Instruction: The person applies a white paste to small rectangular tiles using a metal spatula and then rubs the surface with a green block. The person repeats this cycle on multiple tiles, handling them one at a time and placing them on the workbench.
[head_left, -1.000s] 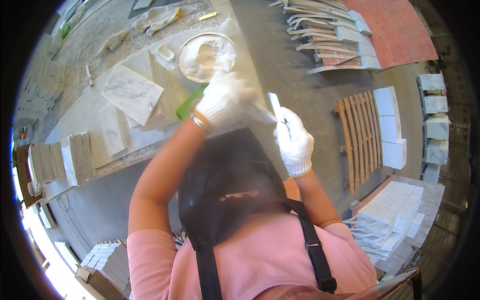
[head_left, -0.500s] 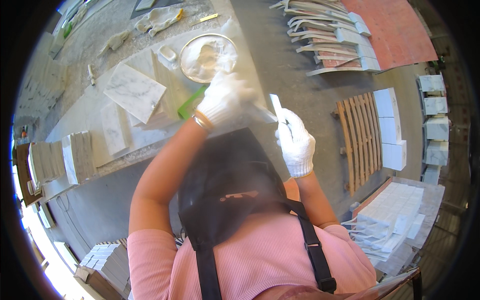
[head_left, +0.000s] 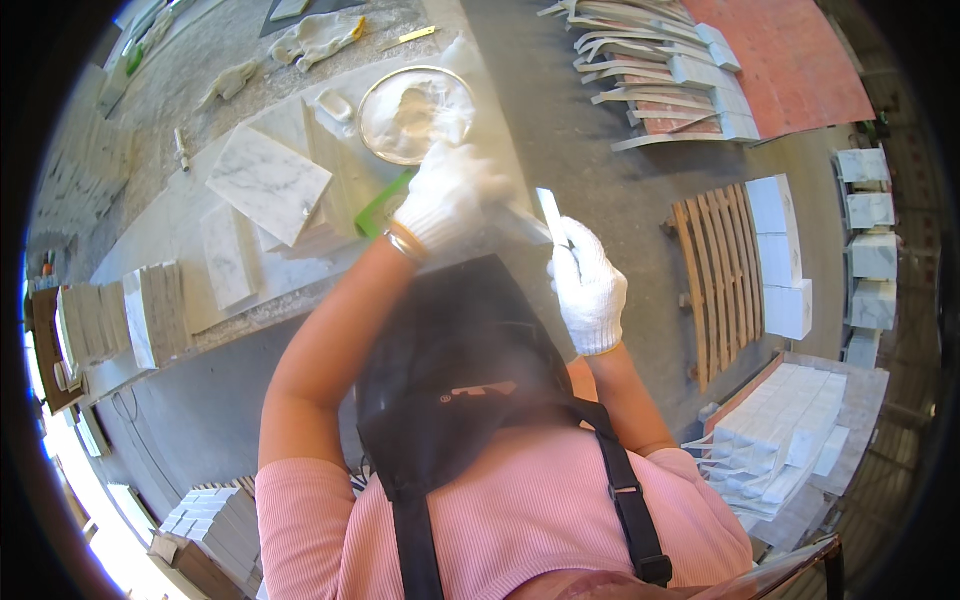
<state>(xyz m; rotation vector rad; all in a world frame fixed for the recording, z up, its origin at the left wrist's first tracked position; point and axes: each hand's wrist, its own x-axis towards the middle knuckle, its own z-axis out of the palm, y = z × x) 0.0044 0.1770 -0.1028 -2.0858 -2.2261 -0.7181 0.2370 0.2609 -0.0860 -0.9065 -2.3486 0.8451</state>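
My right hand (head_left: 588,290), in a white knit glove, is closed around a thin white marble tile (head_left: 550,215) held nearly on edge. The tile's narrow side is turned up, and part of it is hidden behind the fingers. My left hand (head_left: 450,190), also gloved, reaches the near side of the tile, and its fingers are smeared by motion. Whether it holds anything cannot be made out. Just beyond the left hand stands a round bowl (head_left: 365,135) of white powder. A green object (head_left: 378,208) lies partly under the left wrist.
On the worktable are a grey-veined marble tile (head_left: 270,180) on a stack, spare gloves (head_left: 318,40) and a yellow-handled tool (head_left: 410,38). To the right stand a wooden pallet (head_left: 718,285), white blocks (head_left: 785,260) and strapped tiles (head_left: 790,410). A black apron (head_left: 450,340) covers my front.
My right hand and the tile have shifted very slightly left. The left hand stays blurred in nearly the same place.
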